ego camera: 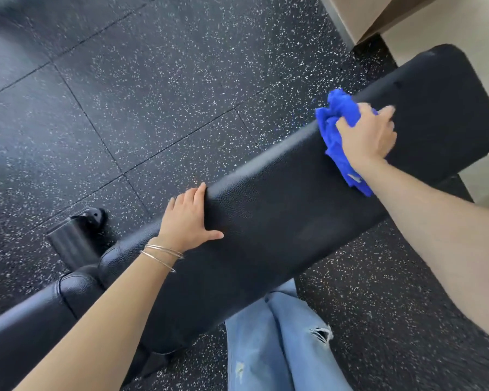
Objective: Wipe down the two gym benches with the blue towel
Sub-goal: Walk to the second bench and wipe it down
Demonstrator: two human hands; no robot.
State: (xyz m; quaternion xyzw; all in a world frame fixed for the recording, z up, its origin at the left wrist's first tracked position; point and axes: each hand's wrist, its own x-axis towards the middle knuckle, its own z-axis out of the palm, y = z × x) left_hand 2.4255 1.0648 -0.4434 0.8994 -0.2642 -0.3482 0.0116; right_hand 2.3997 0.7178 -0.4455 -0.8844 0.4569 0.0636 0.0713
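Starting at the left, we record a black frame foot [75,238] standing on the speckled rubber floor [124,94], just beyond the far edge of the padded bench [266,221], which runs from the lower left to the upper right. The left hand [188,221], with thin bangles [161,255] at the wrist, rests its palm near the middle of the bench top, thumb spread across the pad and fingers bent over the far edge. Light blue jeans [274,342] show below the near edge. Toward the right end, the blue towel [332,128] lies bunched on the top, overlapping the far edge. The right hand [370,134] presses on it, fingers curled into the cloth.
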